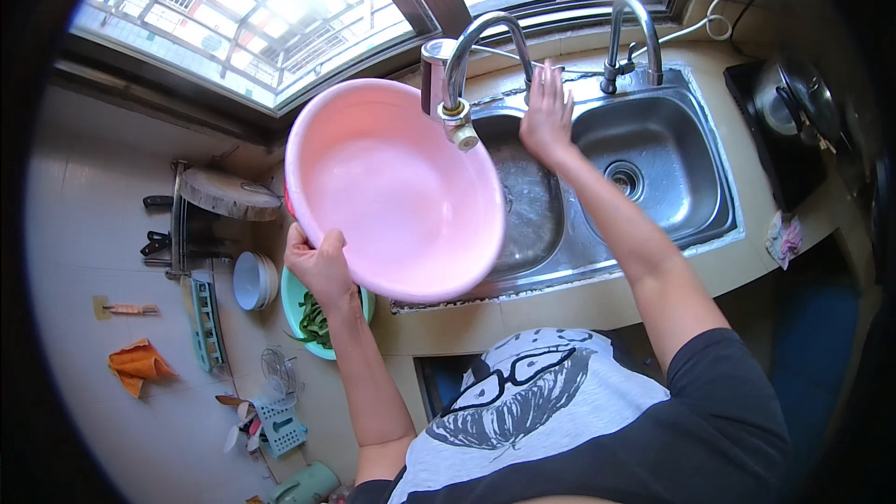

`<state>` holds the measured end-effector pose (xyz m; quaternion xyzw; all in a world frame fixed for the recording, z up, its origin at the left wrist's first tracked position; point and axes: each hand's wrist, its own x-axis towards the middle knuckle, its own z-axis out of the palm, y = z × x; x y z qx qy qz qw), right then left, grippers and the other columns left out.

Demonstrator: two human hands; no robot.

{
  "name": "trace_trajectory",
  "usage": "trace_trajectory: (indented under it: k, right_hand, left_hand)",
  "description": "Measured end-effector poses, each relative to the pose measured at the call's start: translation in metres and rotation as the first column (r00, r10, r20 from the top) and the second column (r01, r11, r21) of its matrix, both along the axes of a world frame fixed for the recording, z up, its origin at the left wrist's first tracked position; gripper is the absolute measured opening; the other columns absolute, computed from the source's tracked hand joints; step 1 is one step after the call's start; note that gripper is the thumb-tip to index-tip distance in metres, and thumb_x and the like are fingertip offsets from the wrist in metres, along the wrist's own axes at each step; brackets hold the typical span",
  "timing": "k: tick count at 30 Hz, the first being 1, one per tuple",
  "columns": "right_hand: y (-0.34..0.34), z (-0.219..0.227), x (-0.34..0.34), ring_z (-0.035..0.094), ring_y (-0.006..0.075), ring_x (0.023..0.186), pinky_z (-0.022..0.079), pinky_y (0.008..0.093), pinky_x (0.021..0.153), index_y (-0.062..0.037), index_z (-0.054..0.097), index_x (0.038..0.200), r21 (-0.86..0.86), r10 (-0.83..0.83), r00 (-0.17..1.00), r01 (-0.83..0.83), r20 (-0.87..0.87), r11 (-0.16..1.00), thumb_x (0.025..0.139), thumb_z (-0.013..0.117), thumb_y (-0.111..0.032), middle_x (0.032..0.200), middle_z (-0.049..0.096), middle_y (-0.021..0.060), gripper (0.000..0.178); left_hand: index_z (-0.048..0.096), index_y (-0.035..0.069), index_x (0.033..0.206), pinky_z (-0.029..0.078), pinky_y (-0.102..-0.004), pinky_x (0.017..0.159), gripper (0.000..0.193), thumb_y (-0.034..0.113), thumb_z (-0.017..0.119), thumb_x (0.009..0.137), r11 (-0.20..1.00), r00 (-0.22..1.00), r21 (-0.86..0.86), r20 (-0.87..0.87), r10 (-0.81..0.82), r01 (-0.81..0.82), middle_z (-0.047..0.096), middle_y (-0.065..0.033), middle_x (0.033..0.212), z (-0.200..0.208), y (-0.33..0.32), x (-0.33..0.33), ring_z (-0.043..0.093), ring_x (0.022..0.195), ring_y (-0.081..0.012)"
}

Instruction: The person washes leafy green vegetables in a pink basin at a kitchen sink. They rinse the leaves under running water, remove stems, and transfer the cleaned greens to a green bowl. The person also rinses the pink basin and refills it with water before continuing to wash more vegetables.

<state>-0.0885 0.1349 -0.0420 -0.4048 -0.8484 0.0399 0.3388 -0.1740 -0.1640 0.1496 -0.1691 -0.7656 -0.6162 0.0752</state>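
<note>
A large pink basin (401, 196) is tilted up at the left of the sink, its inside facing me with nothing in it. My left hand (322, 266) grips its lower left rim, thumb on the inside. My right hand (549, 117) reaches over the divider of the steel double sink (653, 140), fingers stretched out beside the spout of the curved faucet (495, 23). Whether the fingertips touch the faucet is hard to tell. The basin covers part of the left sink bowl (523, 196), whose bottom looks wet.
A second faucet (633, 37) stands behind the right bowl. Left of the basin are a green bowl of leafy vegetables (315, 322), stacked bowls (252, 280), a knife rack (177, 224) and a round chopping board (229, 194). A black stove (779, 131) is at right.
</note>
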Motion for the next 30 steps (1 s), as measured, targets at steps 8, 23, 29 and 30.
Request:
trace_trajectory:
  k: [8,23,29,30]
  right_hand:
    - [0.044,0.008,0.050,0.055,0.0256,0.106,0.043,0.0357,0.092,-0.0027,0.070,0.081,-0.186,0.312,0.768,-0.251,0.560,0.950,0.069,0.058,-0.002,0.106,0.062,0.0096,0.016]
    - [-0.074,0.000,-0.074,0.063,0.0251,0.086,0.055,0.0358,0.079,0.0033,0.056,0.103,-0.515,-0.506,0.773,-0.633,-0.382,-0.578,0.092,0.040,-0.005,0.098,0.063,0.0149,0.021]
    - [-0.176,0.055,-0.016,0.046,0.0224,0.124,0.035,0.0326,0.107,0.0052,0.044,0.130,-0.284,-0.189,0.500,-0.720,-0.845,-0.633,0.098,0.045,-0.022,0.131,0.050,0.0147,0.042]
    - [-0.192,0.056,0.006,0.042,0.0224,0.128,0.030,0.0337,0.109,0.0019,0.040,0.135,-0.383,0.001,0.492,-0.676,-0.871,-0.630,0.098,0.043,-0.026,0.136,0.045,0.0134,0.046]
  left_hand:
    - [0.044,0.006,0.062,0.036,-0.0201,0.052,0.018,-0.010,0.053,0.058,0.988,0.943,0.102,0.299,-0.143,0.118,0.051,0.0016,0.063,-0.029,0.011,-0.008,0.043,0.056,-0.0050]
    - [0.031,0.007,0.061,0.027,-0.0209,0.049,0.027,-0.007,0.054,0.062,0.992,0.992,-0.046,0.049,-0.113,0.115,0.034,0.0059,0.060,-0.016,0.030,0.020,0.031,0.055,-0.0038]
    - [0.029,0.006,0.060,0.025,-0.0232,0.048,0.028,-0.006,0.054,0.063,0.996,0.997,-0.072,-0.039,-0.064,0.061,0.031,0.0044,0.059,-0.018,0.034,0.024,0.028,0.055,-0.0051]
    - [0.028,0.006,0.060,0.025,-0.0236,0.047,0.029,-0.005,0.054,0.063,0.995,0.998,-0.090,-0.048,-0.049,0.045,0.030,0.0043,0.058,-0.018,0.034,0.025,0.028,0.055,-0.0054]
